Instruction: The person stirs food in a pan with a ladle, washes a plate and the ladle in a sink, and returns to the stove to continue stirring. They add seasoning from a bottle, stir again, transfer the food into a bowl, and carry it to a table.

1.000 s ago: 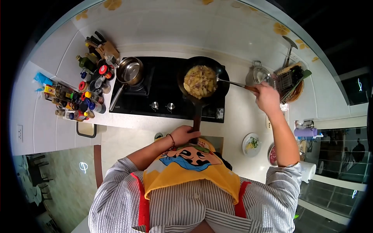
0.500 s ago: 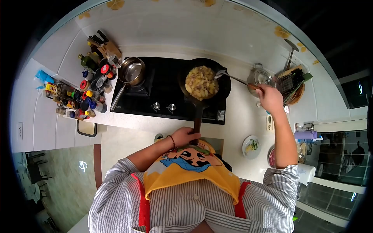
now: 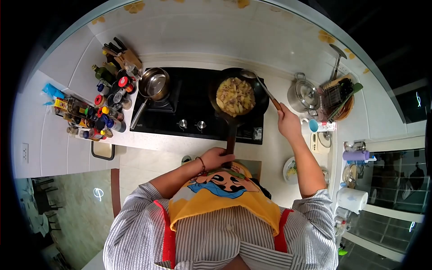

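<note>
On the right burner stands a dark wok (image 3: 213, 101) full of yellow, sliced food (image 3: 235, 96) that looks like potato with darker bits mixed in. My left hand (image 3: 217, 158) is closed around the wok's handle (image 3: 231, 139), close against my yellow apron (image 3: 225, 207). In my right hand (image 3: 289, 122) is the wooden handle of a metal spatula (image 3: 263, 85), fingers wrapped round it. Its head lies at the wok's far right rim, beyond the food.
A steel saucepan (image 3: 154, 84) sits on the left burner of the black cooktop (image 3: 189, 108). Bottles and jars (image 3: 108, 112) crowd the left, with a knife block (image 3: 129, 58) behind. Right are a lidded pot (image 3: 299, 96), blue-mouthed cup (image 3: 313, 125) and plate (image 3: 289, 171).
My right hand has moved left and a little nearer my body. The spatula's head has shifted from the food's right edge to the wok's far rim. My left hand keeps its hold.
</note>
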Available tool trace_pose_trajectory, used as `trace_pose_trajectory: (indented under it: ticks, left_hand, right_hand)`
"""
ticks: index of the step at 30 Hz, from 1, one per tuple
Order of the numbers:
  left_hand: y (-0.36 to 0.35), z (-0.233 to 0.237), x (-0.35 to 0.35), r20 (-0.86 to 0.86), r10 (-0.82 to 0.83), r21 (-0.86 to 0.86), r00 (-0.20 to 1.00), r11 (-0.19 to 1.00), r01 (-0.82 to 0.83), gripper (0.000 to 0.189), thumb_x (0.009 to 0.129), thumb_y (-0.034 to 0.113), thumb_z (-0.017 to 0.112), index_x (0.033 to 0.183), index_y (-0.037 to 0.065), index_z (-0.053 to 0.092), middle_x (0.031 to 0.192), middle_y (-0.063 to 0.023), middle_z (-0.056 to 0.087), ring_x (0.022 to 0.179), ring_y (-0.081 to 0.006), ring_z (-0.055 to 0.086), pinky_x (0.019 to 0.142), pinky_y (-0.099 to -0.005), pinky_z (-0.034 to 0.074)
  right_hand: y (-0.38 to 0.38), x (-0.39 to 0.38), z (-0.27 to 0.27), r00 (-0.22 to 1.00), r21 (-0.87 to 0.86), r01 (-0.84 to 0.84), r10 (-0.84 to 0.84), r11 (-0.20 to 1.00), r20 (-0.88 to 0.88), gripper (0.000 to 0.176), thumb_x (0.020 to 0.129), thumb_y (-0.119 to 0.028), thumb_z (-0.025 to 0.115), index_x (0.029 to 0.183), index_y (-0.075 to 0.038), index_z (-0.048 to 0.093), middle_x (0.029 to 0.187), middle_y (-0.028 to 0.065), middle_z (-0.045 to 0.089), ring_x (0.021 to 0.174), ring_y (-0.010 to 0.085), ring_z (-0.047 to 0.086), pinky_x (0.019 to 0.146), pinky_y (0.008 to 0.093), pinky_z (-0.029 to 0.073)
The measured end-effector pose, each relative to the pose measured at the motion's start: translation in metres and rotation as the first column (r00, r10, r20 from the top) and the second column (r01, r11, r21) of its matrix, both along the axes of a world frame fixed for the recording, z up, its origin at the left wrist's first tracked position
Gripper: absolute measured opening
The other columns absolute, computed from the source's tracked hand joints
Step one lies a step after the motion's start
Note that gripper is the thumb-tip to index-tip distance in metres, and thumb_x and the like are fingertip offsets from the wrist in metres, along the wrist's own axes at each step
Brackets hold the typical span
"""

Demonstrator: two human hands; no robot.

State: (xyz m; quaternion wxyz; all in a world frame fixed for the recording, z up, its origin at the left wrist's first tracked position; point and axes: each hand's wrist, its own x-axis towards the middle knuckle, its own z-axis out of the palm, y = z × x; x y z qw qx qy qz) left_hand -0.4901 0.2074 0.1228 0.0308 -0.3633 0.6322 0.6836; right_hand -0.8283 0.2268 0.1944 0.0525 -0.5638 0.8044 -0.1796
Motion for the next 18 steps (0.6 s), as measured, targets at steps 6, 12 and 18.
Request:
trace_pose_trajectory:
  ticks: [6,12,18]
  left_hand:
    - [-0.002,0.01,-0.002,0.02,0.003,0.002,1.0,1.0,-0.003,0.045,0.099,0.041,0.069,0.11,-0.002,0.073,0.095,-0.0089,0.075,0.084,-0.0157,0.068,0.08,-0.0297,0.054]
    - [-0.002,0.007,-0.003,-0.037,0.017,0.006,0.999,1.0,-0.017,0.051,0.097,0.045,0.07,0.103,-0.006,0.073,0.091,-0.0109,0.075,0.079,-0.017,0.068,0.076,-0.0311,0.054]
    - [-0.003,-0.001,-0.003,-0.027,-0.016,0.001,0.999,1.0,0.016,0.044,0.099,0.039,0.069,0.107,-0.003,0.073,0.093,-0.0081,0.074,0.084,-0.0147,0.067,0.081,-0.03,0.054]
  right_hand:
    - [0.002,0.014,-0.024,0.992,0.033,-0.051,0.047,0.998,0.118,0.04,0.101,-0.025,0.056,0.14,-0.016,0.059,0.094,0.0244,0.072,0.088,0.0475,0.068,0.08,0.0556,0.055]
    - [0.005,0.044,-0.012,0.996,0.14,-0.079,0.085,0.987,-0.036,0.044,0.1,-0.027,0.058,0.144,-0.023,0.055,0.093,0.0183,0.071,0.084,0.0419,0.069,0.076,0.0521,0.057]
    - [0.021,0.039,0.014,0.984,0.103,-0.111,0.124,0.988,-0.124,0.044,0.098,-0.023,0.062,0.142,-0.024,0.059,0.089,0.013,0.068,0.079,0.0359,0.069,0.069,0.0477,0.056]
